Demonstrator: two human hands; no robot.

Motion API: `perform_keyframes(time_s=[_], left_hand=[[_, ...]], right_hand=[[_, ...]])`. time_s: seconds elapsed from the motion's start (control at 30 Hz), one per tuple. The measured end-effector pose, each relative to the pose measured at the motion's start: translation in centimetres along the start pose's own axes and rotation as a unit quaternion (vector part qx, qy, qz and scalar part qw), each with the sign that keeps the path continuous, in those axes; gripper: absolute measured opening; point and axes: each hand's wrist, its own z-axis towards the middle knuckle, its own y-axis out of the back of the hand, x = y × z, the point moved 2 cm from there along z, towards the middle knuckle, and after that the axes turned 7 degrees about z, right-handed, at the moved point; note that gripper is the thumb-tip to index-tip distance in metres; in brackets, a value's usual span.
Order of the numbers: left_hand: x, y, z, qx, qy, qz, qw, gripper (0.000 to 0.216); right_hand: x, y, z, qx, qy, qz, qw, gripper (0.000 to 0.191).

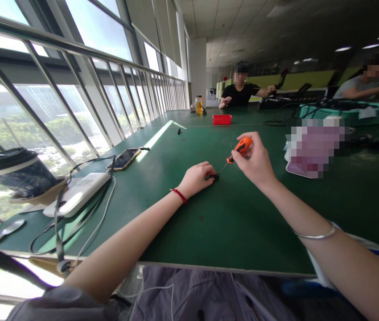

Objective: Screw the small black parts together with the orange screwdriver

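My right hand (254, 160) is closed around the orange and black handle of a screwdriver (240, 148). The thin metal shaft slants down to the left, and its tip meets a small black part (214, 176) on the green table. Pinched in the fingers of my left hand (198, 177), that black part stays low against the tabletop. Its exact kind is too small to make out, and my fingers hide some of it.
On the left are a phone (125, 159), a white power strip (85, 194) with cables, and a lidded cup (18, 174). A red tray (222, 119) and a small black piece (179, 131) lie farther off. A teal basket (339, 117) stands at right. Two people sit beyond.
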Motion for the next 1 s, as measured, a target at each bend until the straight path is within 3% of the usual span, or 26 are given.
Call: perform_keyframes(time_s=[0.17, 0.37, 0.53, 0.67, 0.9, 1.0], left_hand=[[0.04, 0.02, 0.0, -0.008, -0.011, 0.007, 1.0, 0.012], [0.06, 0.03, 0.06, -0.011, -0.015, 0.01, 1.0, 0.01], [0.21, -0.18, 0.05, -0.008, -0.01, -0.009, 1.0, 0.011], [0.32, -0.35, 0.0, -0.013, -0.016, -0.019, 1.0, 0.01], [0.38, -0.44, 0.04, -0.014, -0.015, -0.032, 0.999, 0.009], [0.39, -0.48, 0.07, -0.013, -0.016, -0.041, 0.999, 0.009]], right_hand=[[0.59, 0.07, -0.06, 0.001, -0.006, -0.037, 0.999, 0.029], [0.57, -0.16, -0.12, 0.022, -0.011, -0.002, 1.0, 0.019], [0.21, -0.24, -0.14, 0.022, 0.011, 0.006, 1.0, 0.038], [0.43, 0.01, -0.13, -0.008, -0.019, -0.046, 0.999, 0.035], [0.44, -0.15, -0.14, 0.013, -0.017, -0.025, 0.999, 0.021], [0.16, -0.3, -0.12, 0.005, -0.002, -0.011, 1.0, 0.03]])
